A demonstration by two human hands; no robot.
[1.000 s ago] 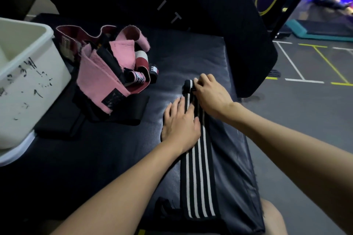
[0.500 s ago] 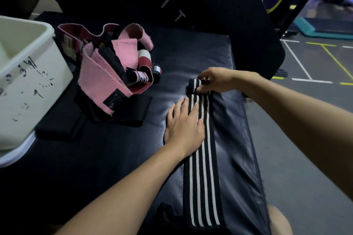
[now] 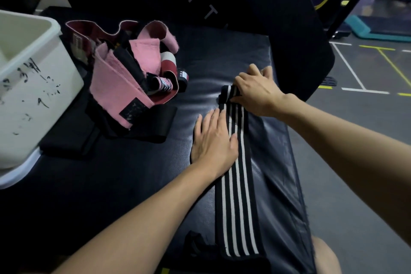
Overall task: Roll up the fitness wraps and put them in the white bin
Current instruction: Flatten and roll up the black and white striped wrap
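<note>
A: How far along is the rolling?

B: Barely started, I judge. The long black elastic wrap with white stripes (image 3: 239, 196) lies flat along the padded black desk (image 3: 133, 184), running from 6 o'clock up to about 1 o'clock. Only its far end is turned into a small roll (image 3: 228, 93); nearly all its length is unrolled.

A: And the hands?

B: They are apart. The right hand (image 3: 258, 93) sits on the roll with its fingers curled over it. The left hand (image 3: 213, 140) lies flat, fingers straight, pressing the strip's left edge just below the roll.

A: What else is left?

B: At 10 o'clock a loose heap of pink, red and black fabric wraps (image 3: 129, 80) waits unrolled, on top of flat black bands (image 3: 106, 133). The white plastic bin with black scribbles (image 3: 29, 87) stands at 9 o'clock, touching that heap's side; the part of its inside that shows holds no wraps.

A: Room to work?

B: The strip lies close to the desk's right edge, with the grey floor (image 3: 367, 140) beyond at 3 o'clock, so the roll could slip off that way. Its near end reaches the desk's front edge at 6 o'clock. An upright black pad with pale letters (image 3: 222, 6) closes off 12 o'clock. The open room is the bare padding between strip and heap, towards 8 o'clock, which also looks like the way to the bin.
</note>
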